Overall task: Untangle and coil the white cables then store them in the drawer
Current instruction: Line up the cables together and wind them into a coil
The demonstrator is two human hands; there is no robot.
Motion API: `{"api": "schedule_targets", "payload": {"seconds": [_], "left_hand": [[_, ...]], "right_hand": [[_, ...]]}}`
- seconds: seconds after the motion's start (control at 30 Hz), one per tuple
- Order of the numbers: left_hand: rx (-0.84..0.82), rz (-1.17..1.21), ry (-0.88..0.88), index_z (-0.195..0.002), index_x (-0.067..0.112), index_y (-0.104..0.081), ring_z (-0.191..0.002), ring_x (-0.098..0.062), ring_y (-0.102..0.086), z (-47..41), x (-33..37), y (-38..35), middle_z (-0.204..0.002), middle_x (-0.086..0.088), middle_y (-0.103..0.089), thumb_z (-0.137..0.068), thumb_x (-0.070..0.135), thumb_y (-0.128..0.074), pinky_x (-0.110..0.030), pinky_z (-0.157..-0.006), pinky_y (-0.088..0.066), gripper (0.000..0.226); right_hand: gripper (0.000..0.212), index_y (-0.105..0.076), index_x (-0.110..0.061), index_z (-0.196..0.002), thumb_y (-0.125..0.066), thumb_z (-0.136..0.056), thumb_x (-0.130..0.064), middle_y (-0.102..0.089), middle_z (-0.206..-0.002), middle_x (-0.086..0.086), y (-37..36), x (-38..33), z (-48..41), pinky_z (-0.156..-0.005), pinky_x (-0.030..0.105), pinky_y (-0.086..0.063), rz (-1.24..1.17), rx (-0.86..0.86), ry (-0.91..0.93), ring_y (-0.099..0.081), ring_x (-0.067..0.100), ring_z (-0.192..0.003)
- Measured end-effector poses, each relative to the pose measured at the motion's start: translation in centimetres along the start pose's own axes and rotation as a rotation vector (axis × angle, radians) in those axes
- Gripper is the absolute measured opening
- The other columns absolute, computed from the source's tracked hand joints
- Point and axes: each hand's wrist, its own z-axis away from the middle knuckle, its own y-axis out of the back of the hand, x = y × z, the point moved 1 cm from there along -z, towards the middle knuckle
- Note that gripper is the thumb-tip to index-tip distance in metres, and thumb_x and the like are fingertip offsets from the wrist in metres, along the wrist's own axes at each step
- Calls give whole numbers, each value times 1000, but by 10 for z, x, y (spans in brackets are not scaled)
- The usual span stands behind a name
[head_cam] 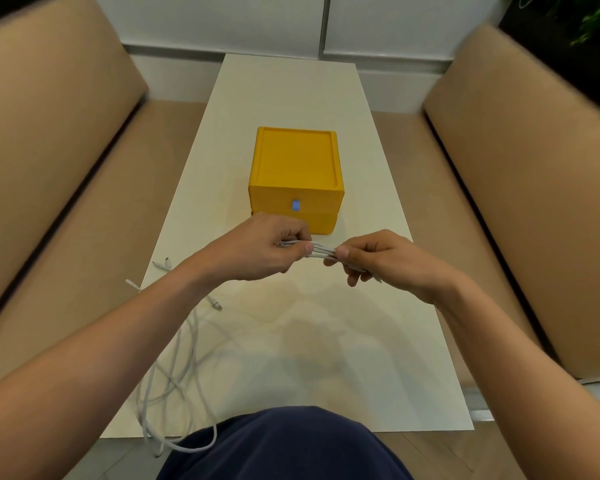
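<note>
A folded bundle of white cable stretches between my two hands above the white table. My left hand pinches one end of the bundle, and my right hand grips the other end, with a connector sticking out under its fingers. Just behind my hands stands a yellow drawer box with two drawers, both closed; the top one has a small blue handle. More white cables lie tangled at the table's near left, partly under my left forearm, and loop over the front edge.
Tan sofas flank the narrow table: one on the left, one on the right. Loose cable connectors lie near the table's left edge. A white wall sits beyond the far end. My dark blue clothing shows at the bottom.
</note>
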Motion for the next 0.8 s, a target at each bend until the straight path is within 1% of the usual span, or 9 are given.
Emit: {"api": "schedule_targets", "payload": {"seconds": [0.13, 0.23, 0.33, 0.43, 0.53, 0.6, 0.67, 0.7, 0.8], "left_hand": [[-31, 17, -9, -86, 27, -67, -59, -8, -55, 1, 3, 1, -66, 5, -68, -103, 33, -59, -38, -57, -45, 20], [-78, 25, 27, -88, 25, -67, -55, -8, -52, 0, 3, -1, -66, 6, -71, -104, 32, -58, -35, -54, -42, 20], [-113, 23, 74, -89, 24, -65, -51, -4, -48, -1, 3, -5, -67, 4, -73, -105, 32, -55, -21, -49, -37, 20], [-125, 42, 106, -89, 21, -65, -48, -3, -46, 0, 2, -7, -67, 2, -73, -105, 30, -55, -17, -47, -34, 21], [-141, 77, 127, -88, 22, -66, -50, -5, -46, 1, -1, -5, -68, 0, -73, -105, 32, -57, -23, -51, -36, 21], [-145, 92, 126, -89, 23, -67, -52, -6, -46, 1, -2, -2, -68, 1, -73, -105, 33, -57, -26, -54, -36, 21], [-159, 123, 116, -90, 21, -69, -52, -4, -45, 2, -1, 2, -67, 0, -71, -104, 32, -58, -23, -54, -35, 21], [-161, 144, 110, -90, 21, -70, -51, -3, -45, 2, 0, 4, -66, 0, -71, -104, 31, -59, -20, -53, -34, 21], [-110, 162, 89, -87, 21, -72, -50, -2, -45, 2, 0, 7, -65, -1, -69, -103, 30, -61, -15, -51, -34, 22]], "right_hand": [[20, -80, -21, -105, -66, -100, -34, -79, -100, -5, 3, -1, 0, -75, 31, -48, -57, 6, -27, -75, 14, -84], [13, -77, -21, -102, -69, -99, -31, -80, -93, -7, -2, -3, 1, -78, 37, -55, -8, 91, -14, -76, 13, -80], [9, -71, -26, -97, -68, -99, -34, -79, -85, -12, -9, -6, -1, -80, 45, -62, 169, 199, 30, -75, 6, -73], [10, -66, -29, -95, -65, -100, -38, -76, -82, -14, -16, -4, -2, -72, 41, -62, 293, 265, 57, -73, 3, -67], [16, -62, -25, -96, -65, -100, -40, -77, -79, -11, -18, -4, -1, -63, 34, -58, 261, 226, 52, -72, 7, -62], [19, -60, -20, -98, -67, -99, -38, -78, -82, -9, -16, -3, 0, -63, 33, -54, 184, 175, 55, -71, 11, -62], [20, -53, -17, -102, -67, -100, -32, -80, -87, -6, -13, -2, 1, -66, 35, -51, 70, 102, 72, -63, 15, -63], [18, -52, -19, -106, -65, -101, -30, -79, -88, -5, -11, -1, 2, -64, 32, -47, 33, 67, 80, -56, 16, -63], [18, -62, -29, -121, -54, -106, -37, -71, -82, -8, -7, -3, 4, -55, 20, -39, 119, 26, 111, -46, 8, -61]]}}
